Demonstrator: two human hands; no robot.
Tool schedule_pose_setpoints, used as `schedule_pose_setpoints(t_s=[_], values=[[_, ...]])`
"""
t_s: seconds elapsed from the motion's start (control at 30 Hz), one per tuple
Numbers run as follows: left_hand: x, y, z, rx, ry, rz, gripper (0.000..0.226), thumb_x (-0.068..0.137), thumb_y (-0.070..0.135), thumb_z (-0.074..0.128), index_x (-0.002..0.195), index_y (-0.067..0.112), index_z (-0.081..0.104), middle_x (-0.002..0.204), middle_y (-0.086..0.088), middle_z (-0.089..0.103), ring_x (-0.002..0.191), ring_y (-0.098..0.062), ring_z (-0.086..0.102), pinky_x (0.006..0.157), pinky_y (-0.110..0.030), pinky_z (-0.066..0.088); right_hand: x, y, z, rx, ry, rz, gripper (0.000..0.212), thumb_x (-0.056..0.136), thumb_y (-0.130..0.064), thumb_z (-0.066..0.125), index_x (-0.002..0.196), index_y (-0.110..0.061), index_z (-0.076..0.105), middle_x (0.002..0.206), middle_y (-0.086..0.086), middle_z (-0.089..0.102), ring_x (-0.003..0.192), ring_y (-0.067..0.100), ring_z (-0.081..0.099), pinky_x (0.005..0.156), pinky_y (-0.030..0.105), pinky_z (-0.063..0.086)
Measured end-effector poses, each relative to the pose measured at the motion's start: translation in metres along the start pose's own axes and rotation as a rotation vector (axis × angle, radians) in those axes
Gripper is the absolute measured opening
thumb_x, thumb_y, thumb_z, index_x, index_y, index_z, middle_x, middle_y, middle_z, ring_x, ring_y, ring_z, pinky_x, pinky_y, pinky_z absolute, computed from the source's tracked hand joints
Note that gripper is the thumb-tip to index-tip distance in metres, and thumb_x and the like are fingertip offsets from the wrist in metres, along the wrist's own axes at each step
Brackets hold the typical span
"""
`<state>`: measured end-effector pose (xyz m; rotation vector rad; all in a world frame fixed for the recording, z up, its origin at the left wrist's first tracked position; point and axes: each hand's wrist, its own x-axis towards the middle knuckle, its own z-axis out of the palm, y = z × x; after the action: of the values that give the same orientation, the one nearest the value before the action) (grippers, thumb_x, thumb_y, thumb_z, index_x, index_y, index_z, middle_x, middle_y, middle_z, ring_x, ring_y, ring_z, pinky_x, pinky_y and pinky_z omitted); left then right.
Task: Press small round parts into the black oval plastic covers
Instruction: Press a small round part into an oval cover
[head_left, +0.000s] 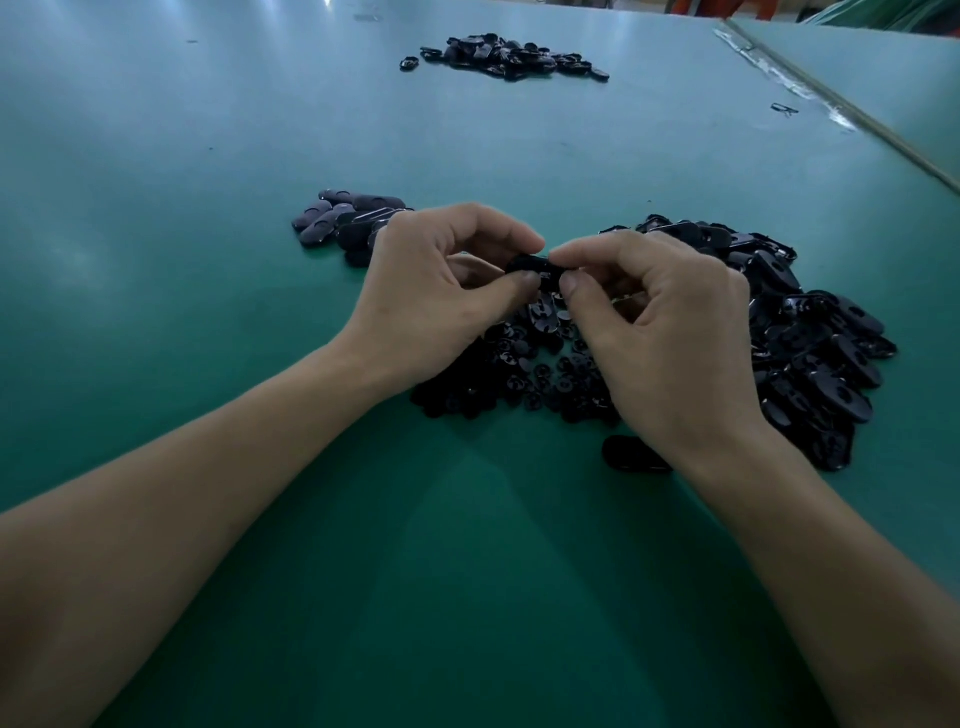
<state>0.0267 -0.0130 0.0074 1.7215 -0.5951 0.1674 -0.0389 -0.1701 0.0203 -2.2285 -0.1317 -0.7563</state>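
Both hands hold one black oval cover above the table. My left hand pinches its left end between thumb and forefinger. My right hand pinches its right end the same way. Under the hands lies a heap of small round parts, partly hidden by my wrists. A large pile of black oval covers lies to the right of my right hand. Behind my left hand sits a smaller stack of oval covers lying smooth side up. Whether a round part sits in the held cover is hidden.
The green table stretches far ahead. Another pile of black covers lies at the far side. One single cover rests by my right wrist. A seam with a strip runs along the table's right side, with a small loose part beside it.
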Motion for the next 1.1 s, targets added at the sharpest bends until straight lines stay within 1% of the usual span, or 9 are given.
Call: schedule_pose_setpoints(t_s=[0.13, 0.3, 0.43, 0.57, 0.7, 0.8, 0.93, 1.03, 1.1], values=[[-0.0006, 0.0001, 0.0009, -0.02, -0.017, 0.015, 0.027, 0.08, -0.001, 0.078, 0.09, 0.022, 0.07, 0.081, 0.003, 0.073, 0.069, -0.006, 0.069, 0.072, -0.022, 0.057, 0.0003, -0.0015, 0.0003, 0.034, -0.005, 0.042, 0.012, 0.089, -0.013, 0.07, 0.094, -0.024, 0.069, 0.075, -0.015, 0.066, 0.069, 0.002, 0.062, 0.066, 0.016, 0.05], [-0.0022, 0.0003, 0.0026, -0.038, -0.057, 0.053, 0.021, 0.08, -0.005, 0.077, 0.091, 0.011, 0.07, 0.084, -0.003, 0.075, 0.074, -0.011, 0.072, 0.074, -0.024, 0.059, 0.0002, -0.0013, 0.0012, 0.035, -0.02, 0.046, 0.012, 0.089, -0.012, 0.069, 0.094, -0.022, 0.075, 0.081, -0.01, 0.072, 0.074, 0.006, 0.067, 0.071, 0.023, 0.054], [-0.0021, 0.0001, 0.003, -0.042, -0.058, 0.05, 0.021, 0.08, -0.006, 0.076, 0.091, 0.01, 0.07, 0.084, 0.001, 0.075, 0.074, -0.008, 0.072, 0.074, -0.023, 0.059, 0.0009, -0.0029, 0.0022, 0.063, -0.012, 0.075, 0.015, 0.09, -0.012, 0.069, 0.09, -0.027, 0.07, 0.078, -0.016, 0.069, 0.073, 0.004, 0.066, 0.07, 0.021, 0.054], [-0.0022, -0.0001, 0.0034, -0.037, -0.059, 0.052, 0.02, 0.081, -0.005, 0.077, 0.092, 0.01, 0.071, 0.086, -0.002, 0.075, 0.078, -0.011, 0.073, 0.078, -0.027, 0.06, 0.0008, -0.0058, 0.0026, 0.062, -0.023, 0.117, 0.028, 0.089, -0.015, 0.07, 0.081, -0.037, 0.056, 0.077, -0.016, 0.066, 0.078, 0.005, 0.066, 0.075, 0.031, 0.056], [-0.0029, 0.0004, 0.0044, -0.012, -0.052, 0.071, 0.023, 0.081, -0.004, 0.077, 0.093, 0.014, 0.071, 0.088, -0.005, 0.076, 0.082, -0.018, 0.075, 0.08, -0.029, 0.06, -0.0003, -0.0063, 0.0025, 0.014, -0.005, 0.165, 0.029, 0.088, -0.02, 0.071, 0.077, -0.034, 0.048, 0.074, -0.011, 0.065, 0.079, 0.014, 0.065, 0.074, 0.041, 0.054], [-0.0041, 0.0011, 0.0061, 0.01, -0.042, 0.098, 0.025, 0.081, -0.004, 0.077, 0.095, 0.017, 0.07, 0.088, -0.001, 0.075, 0.082, -0.015, 0.075, 0.078, -0.025, 0.059, -0.0005, -0.0065, 0.0028, 0.038, 0.038, 0.205, 0.033, 0.086, -0.02, 0.071, 0.073, -0.031, 0.043, 0.074, -0.006, 0.067, 0.071, 0.017, 0.064, 0.068, 0.04, 0.054], [-0.0046, -0.0003, 0.0053, 0.067, -0.027, 0.13, 0.025, 0.082, -0.002, 0.075, 0.098, 0.017, 0.071, 0.089, 0.002, 0.075, 0.082, -0.011, 0.074, 0.078, -0.024, 0.058, -0.0031, -0.0082, 0.0071, 0.036, 0.064, 0.205, 0.035, 0.087, -0.019, 0.071, 0.07, -0.029, 0.043, 0.074, -0.003, 0.068, 0.066, 0.018, 0.062, 0.062, 0.037, 0.051], [-0.0053, -0.0002, 0.0052, 0.155, -0.009, 0.168, 0.024, 0.082, 0.002, 0.074, 0.1, 0.019, 0.072, 0.09, 0.005, 0.075, 0.083, -0.008, 0.074, 0.08, -0.026, 0.059, -0.004, -0.0091, 0.0073, 0.019, 0.086, 0.18, 0.036, 0.086, -0.017, 0.072, 0.067, -0.029, 0.044, 0.073, -0.007, 0.068, 0.069, 0.013, 0.064, 0.065, 0.033, 0.051], [-0.0051, -0.0011, 0.0046, 0.206, -0.002, 0.187, 0.021, 0.083, 0.004, 0.075, 0.101, 0.016, 0.074, 0.091, 0.004, 0.076, 0.084, -0.007, 0.073, 0.081, -0.028, 0.059, -0.0047, -0.0086, 0.0075, 0.033, 0.081, 0.17, 0.033, 0.086, -0.013, 0.072, 0.067, -0.027, 0.048, 0.074, -0.008, 0.069, 0.072, 0.014, 0.067, 0.068, 0.036, 0.054]])
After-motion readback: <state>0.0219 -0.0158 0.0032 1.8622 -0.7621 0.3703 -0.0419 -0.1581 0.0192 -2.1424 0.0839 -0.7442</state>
